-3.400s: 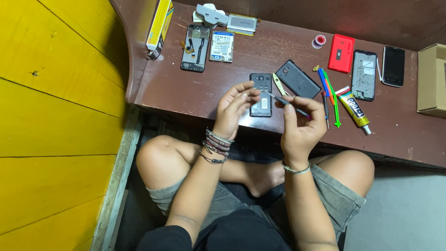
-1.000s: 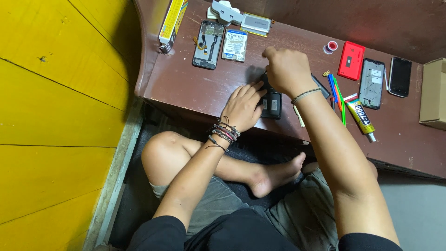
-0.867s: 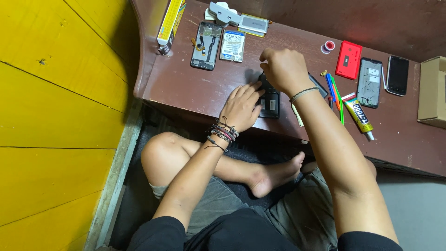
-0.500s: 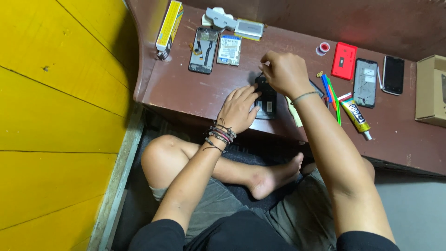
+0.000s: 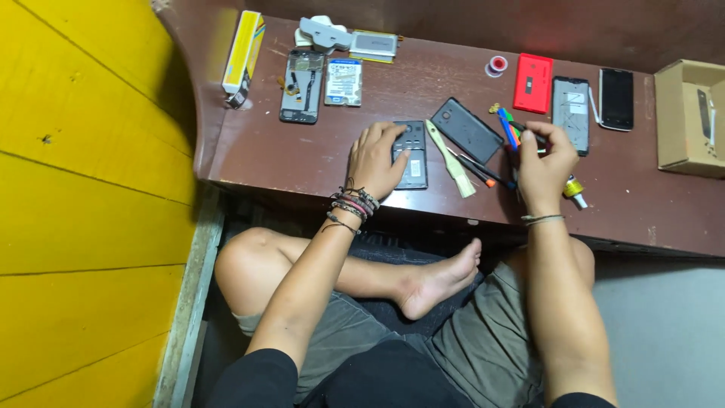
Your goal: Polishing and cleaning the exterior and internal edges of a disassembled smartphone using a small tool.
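My left hand (image 5: 375, 159) lies flat on a dark opened phone (image 5: 412, 154) on the brown wooden table (image 5: 302, 155), fingers spread over its left side. My right hand (image 5: 545, 159) is off to the right, its fingers pinched on a thin dark tool (image 5: 522, 128) among several coloured tools (image 5: 508, 130). A black phone back cover (image 5: 466, 129) lies between the hands. A pale brush (image 5: 451, 157) rests right of the phone.
At the back lie a stripped phone frame (image 5: 302, 85), a small drive (image 5: 343, 81), a yellow box (image 5: 243, 54), a red cover (image 5: 533, 83), two more phones (image 5: 572, 104) (image 5: 617, 88) and a tape roll (image 5: 496, 65). A cardboard box (image 5: 687, 113) stands far right. A yellow wall (image 5: 83, 189) is left.
My right hand has left the opened phone and moved right to the coloured tools, where it pinches one. My left hand stays on the phone.
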